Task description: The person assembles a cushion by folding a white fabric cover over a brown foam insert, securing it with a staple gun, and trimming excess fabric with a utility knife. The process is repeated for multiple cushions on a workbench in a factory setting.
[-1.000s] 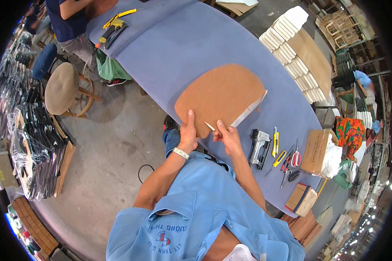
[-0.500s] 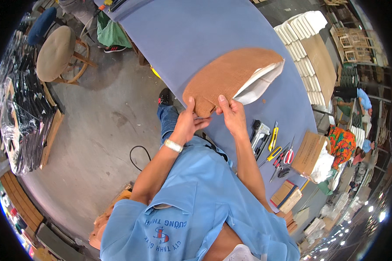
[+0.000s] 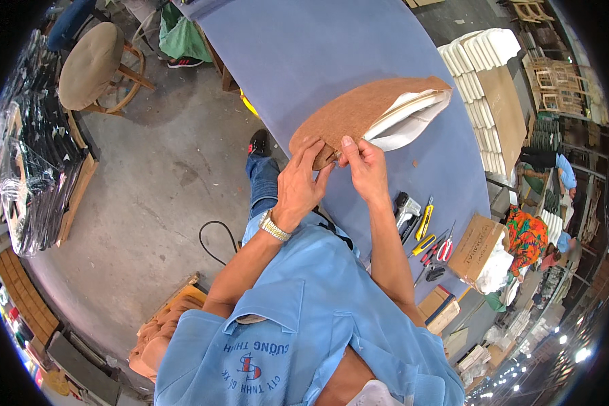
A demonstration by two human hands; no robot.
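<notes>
A brown fabric cushion cover (image 3: 348,111) with a white lining lies tilted over the blue-topped table (image 3: 318,40), its open side facing right. My left hand (image 3: 303,174) grips the cover's near left corner, fingers curled over the top and thumb pointing toward the right hand. My right hand (image 3: 365,168) pinches the edge of the cover close beside it, thumb uppermost. A small slit or fold shows in the fabric between the two hands. What the fingertips hold under the cloth is hidden.
Right of my right forearm lie a staple gun (image 3: 406,208), a yellow utility knife (image 3: 424,220), red-handled scissors (image 3: 444,250) and screwdrivers. Beyond stand a cardboard box (image 3: 476,247) and stacked white pads (image 3: 484,101). A round stool (image 3: 91,66) and wrapped black stacks (image 3: 40,176) are at left.
My left hand has turned over the corner, its fingers now on top of the fabric. The cover has tipped slightly and its opening shows wider. My right hand keeps its pinch.
</notes>
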